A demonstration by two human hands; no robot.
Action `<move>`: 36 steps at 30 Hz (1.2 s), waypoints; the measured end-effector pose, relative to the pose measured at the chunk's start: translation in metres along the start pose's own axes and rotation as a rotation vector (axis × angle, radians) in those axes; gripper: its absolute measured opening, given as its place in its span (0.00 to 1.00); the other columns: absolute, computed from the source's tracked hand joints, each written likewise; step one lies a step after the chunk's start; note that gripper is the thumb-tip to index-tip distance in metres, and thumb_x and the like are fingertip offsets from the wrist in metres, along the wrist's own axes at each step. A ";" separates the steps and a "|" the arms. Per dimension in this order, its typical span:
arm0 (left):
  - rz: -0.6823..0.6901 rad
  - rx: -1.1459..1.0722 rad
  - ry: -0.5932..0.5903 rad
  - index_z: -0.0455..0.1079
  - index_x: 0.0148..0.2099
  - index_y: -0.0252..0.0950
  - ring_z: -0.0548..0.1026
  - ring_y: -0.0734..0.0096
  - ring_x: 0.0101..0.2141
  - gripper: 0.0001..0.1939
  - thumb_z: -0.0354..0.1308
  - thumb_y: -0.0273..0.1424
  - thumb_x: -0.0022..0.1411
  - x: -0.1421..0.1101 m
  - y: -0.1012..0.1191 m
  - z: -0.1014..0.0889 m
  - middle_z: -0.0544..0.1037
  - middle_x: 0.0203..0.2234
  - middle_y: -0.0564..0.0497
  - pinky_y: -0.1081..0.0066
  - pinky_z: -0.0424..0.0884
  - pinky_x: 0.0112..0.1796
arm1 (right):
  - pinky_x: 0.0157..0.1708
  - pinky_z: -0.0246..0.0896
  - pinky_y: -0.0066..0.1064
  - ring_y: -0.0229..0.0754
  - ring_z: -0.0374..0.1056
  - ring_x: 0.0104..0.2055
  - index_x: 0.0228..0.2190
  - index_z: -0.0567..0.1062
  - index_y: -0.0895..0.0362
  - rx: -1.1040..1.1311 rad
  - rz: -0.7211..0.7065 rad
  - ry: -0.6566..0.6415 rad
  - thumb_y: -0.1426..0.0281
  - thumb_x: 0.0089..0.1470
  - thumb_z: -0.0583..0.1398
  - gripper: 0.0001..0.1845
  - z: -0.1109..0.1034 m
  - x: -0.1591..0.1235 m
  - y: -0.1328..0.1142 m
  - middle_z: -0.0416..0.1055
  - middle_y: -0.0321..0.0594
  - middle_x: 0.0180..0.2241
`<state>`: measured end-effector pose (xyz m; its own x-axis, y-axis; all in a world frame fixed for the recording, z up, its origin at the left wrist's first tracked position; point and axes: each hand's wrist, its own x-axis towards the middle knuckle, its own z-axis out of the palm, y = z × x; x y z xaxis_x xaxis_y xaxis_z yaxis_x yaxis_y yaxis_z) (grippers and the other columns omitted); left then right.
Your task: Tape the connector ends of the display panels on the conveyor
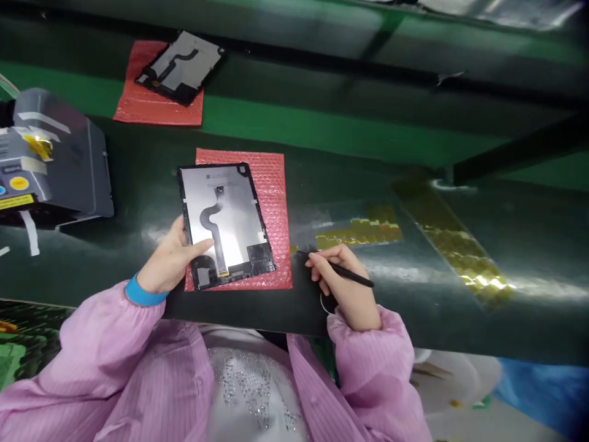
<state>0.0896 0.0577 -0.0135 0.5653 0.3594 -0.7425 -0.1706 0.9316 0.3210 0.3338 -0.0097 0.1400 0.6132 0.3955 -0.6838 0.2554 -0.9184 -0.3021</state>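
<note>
My left hand [172, 255] grips the lower left edge of a tablet display panel [191, 202], thumb on its silver back near a dark, wavy flex cable [216, 230]. The panel lies tilted over a red bubble-wrap bag [276, 215]. To its right, my right hand [338, 270] is closed around black tweezers [352, 274], their tips pointing left toward the bag. A small yellow bit of tape [293, 249] shows at the tips; whether they pinch it I cannot tell. Just beyond this hand lies a clear sheet with amber tape pieces [359, 230].
A second display panel [184, 64] rests on another red bag [133, 86] at the back left. On the left stands a grey machine [73, 159]. A long amber tape strip [455, 245] lies on the dark green bench [529, 233] at right. A shelf [322, 43] overhangs the back.
</note>
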 end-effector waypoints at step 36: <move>0.696 1.223 -0.339 0.62 0.63 0.41 0.35 0.38 0.68 0.22 0.53 0.33 0.69 -0.036 -0.015 -0.010 0.55 0.67 0.44 0.31 0.44 0.59 | 0.07 0.41 0.17 0.32 0.64 0.16 0.22 0.63 0.56 0.394 -0.022 -0.053 0.60 0.46 0.70 0.22 0.017 -0.015 -0.018 0.72 0.34 0.20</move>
<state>0.0634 0.0316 0.0021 0.8469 0.5199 -0.1121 0.1995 -0.1151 0.9731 0.3072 0.0008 0.1440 0.5689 0.4245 -0.7044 -0.0449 -0.8392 -0.5420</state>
